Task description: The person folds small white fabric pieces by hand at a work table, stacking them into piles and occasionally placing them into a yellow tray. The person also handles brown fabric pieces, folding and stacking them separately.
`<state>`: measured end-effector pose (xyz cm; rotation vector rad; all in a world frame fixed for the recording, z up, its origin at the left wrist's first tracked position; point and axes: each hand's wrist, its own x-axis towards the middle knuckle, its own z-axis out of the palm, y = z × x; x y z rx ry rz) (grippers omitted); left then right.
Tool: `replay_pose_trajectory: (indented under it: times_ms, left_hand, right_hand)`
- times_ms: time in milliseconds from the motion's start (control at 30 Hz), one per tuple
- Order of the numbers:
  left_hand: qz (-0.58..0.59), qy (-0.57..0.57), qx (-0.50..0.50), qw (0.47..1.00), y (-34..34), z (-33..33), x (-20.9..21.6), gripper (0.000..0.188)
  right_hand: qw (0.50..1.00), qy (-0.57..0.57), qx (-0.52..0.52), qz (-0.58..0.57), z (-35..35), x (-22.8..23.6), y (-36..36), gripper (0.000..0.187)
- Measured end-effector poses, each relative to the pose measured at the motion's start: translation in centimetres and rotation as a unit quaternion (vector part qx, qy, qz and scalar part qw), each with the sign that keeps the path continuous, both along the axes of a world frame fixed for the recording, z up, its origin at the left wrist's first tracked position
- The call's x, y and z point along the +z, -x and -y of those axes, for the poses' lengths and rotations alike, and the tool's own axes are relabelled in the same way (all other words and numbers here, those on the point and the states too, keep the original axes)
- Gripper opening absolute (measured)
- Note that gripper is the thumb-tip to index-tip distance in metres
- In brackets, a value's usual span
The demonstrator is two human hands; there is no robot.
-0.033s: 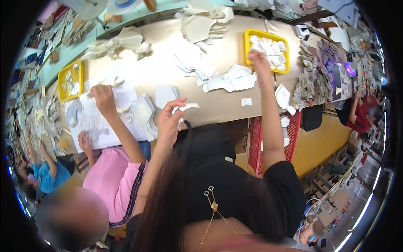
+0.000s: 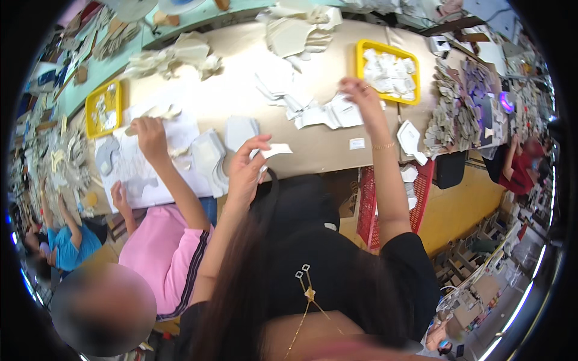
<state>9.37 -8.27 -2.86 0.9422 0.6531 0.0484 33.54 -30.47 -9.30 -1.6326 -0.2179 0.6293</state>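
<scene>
My left hand (image 2: 245, 174) pinches a small white flat piece (image 2: 278, 150) between thumb and fingers, above the table's near edge. My right hand (image 2: 365, 99) is above a row of overlapping white cut pieces (image 2: 319, 117). Its fingers are bent together; whether anything small is between them is hidden. Just beyond that hand stands a yellow tray (image 2: 360, 57) holding a heap of small white labels (image 2: 391, 75). On the table below my right hand lies a single white label (image 2: 357, 144). Farther right, a white cut piece (image 2: 409, 138) rests at the table edge.
At my left, a person in a pink shirt (image 2: 150, 259) works over white paper sheets (image 2: 141, 174). Grey-white stacks (image 2: 208, 157) lie between us. A second yellow tray (image 2: 89, 120) is far left. Cream pieces (image 2: 289, 36) lie at the back. A red crate (image 2: 365, 207) stands below the edge.
My right hand has moved left, from the yellow tray's near left side to over the row of white pieces. My left hand still holds its white piece. The whole view has shifted slightly.
</scene>
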Motion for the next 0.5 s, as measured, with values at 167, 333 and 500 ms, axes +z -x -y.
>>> replay_pose_trajectory:
  times_ms: [167,333,500]
  left_hand:
    - [0.069,-0.023,-0.023,0.997,0.7,-0.5,0.4,0.014]
    - [0.056,-0.013,0.017,0.998,0.3,-0.9,1.4,0.012]
    - [0.028,0.150,0.099,0.983,0.7,-0.2,1.8,0.018]
  right_hand:
    - [0.950,-0.088,0.254,-0.159,-7.1,7.1,9.4,0.039]
    - [0.941,-0.086,0.264,-0.193,-9.0,9.2,10.5,0.042]
    - [0.968,-0.066,0.215,-0.114,-9.8,8.3,11.9,0.034]
